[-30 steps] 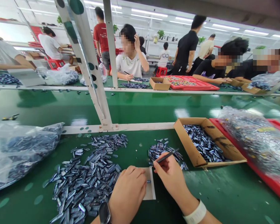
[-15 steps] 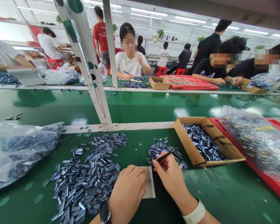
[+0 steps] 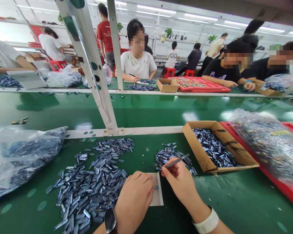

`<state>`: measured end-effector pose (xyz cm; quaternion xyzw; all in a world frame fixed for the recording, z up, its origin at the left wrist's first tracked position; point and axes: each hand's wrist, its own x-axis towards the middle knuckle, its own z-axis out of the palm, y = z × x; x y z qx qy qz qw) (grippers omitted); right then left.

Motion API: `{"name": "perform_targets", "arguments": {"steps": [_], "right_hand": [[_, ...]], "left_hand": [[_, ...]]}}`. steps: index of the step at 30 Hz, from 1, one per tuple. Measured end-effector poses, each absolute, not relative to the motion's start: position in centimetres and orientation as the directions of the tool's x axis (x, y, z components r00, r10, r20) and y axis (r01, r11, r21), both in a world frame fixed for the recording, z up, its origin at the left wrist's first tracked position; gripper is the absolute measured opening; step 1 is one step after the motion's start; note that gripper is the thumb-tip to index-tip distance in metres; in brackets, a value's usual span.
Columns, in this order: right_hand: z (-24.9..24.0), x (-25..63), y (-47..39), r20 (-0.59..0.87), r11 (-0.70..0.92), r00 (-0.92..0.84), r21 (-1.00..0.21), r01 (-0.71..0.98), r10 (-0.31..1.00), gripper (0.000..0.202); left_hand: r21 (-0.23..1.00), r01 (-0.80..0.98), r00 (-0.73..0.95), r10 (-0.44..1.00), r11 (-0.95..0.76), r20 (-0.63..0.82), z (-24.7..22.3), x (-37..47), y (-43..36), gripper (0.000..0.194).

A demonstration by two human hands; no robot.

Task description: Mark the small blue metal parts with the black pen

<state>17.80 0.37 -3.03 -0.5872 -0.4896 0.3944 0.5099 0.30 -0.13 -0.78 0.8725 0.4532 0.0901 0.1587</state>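
My left hand (image 3: 136, 198) lies curled over a pale flat sheet (image 3: 158, 199) on the green worktop. A small shiny blue-grey piece (image 3: 156, 187) sticks out between its thumb and forefinger. Held like a pen, a slim dark tweezers-like tool (image 3: 174, 162) is in my right hand (image 3: 179, 182), its thin tip pointing down-left near the sheet's top edge. Just beyond that hand is a small heap of blue-grey pieces (image 3: 167, 153). A much larger pile of such pieces (image 3: 92, 188) spreads to the left of my left hand.
An open cardboard box (image 3: 200, 159) of pieces stands at the right, beside a red tray (image 3: 271, 175) bearing a filled plastic bag (image 3: 266, 143). Another filled bag (image 3: 21, 156) lies left. A white upright post (image 3: 97, 81) rises ahead. Several people sit across the green belt (image 3: 146, 110).
The tool in my right hand has rolled slightly, showing a greyer face. Both hands stay almost in place. Across the belt, a person has lowered a raised hand.
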Motion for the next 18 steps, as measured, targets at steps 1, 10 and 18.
{"name": "perform_targets", "arguments": {"steps": [1,10,18], "right_hand": [[-3.05,17.78,0.38,0.033,-0.005,0.215,-0.985,0.175,0.976,0.032],[-3.08,17.9,0.32,0.041,0.006,0.193,-0.983,0.181,0.98,0.03],[-3.11,18.13,0.34,0.054,0.027,0.168,-0.987,0.161,0.984,0.03]], "left_hand": [[0.362,0.762,0.571,0.821,-0.538,0.018,-0.8,0.27,-0.15,0.017],[0.375,0.764,0.571,0.821,-0.525,-0.012,-0.61,0.37,-0.13,0.018],[0.397,0.747,0.574,0.819,-0.534,0.021,-0.91,0.21,-0.22,0.019]]}}
